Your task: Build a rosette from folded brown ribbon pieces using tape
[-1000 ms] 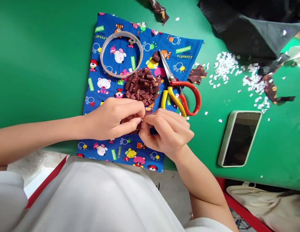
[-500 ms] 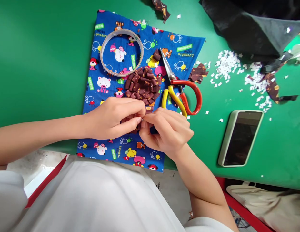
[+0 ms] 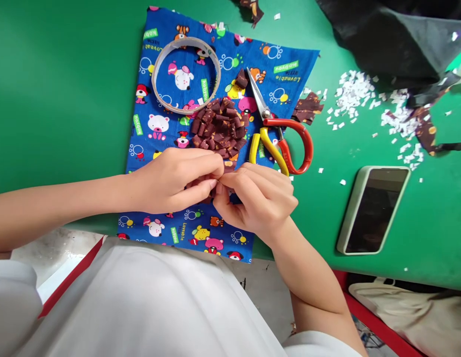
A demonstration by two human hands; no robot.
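near the brown pieces [image 3: 220, 130], your left hand [image 3: 184, 179] and right hand [image 3: 258, 198] meet, pinched closed, contents hidden; pieces seem light, soft: grip edges.

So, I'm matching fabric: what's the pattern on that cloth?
The cloth is blue with cartoon animals, paw prints and lettering, best seen in the head view.

Smartphone [image 3: 374, 210] in a pale case lies screen up (display dark) at right on the green tabletop [image 3: 67, 109]. Black sheet material [image 3: 397, 44] sits upper right; small white cut bits [image 3: 354, 94] lie scattered between the two. Lower right, beyond the table edge: cream fabric item [image 3: 409, 307] with strap.
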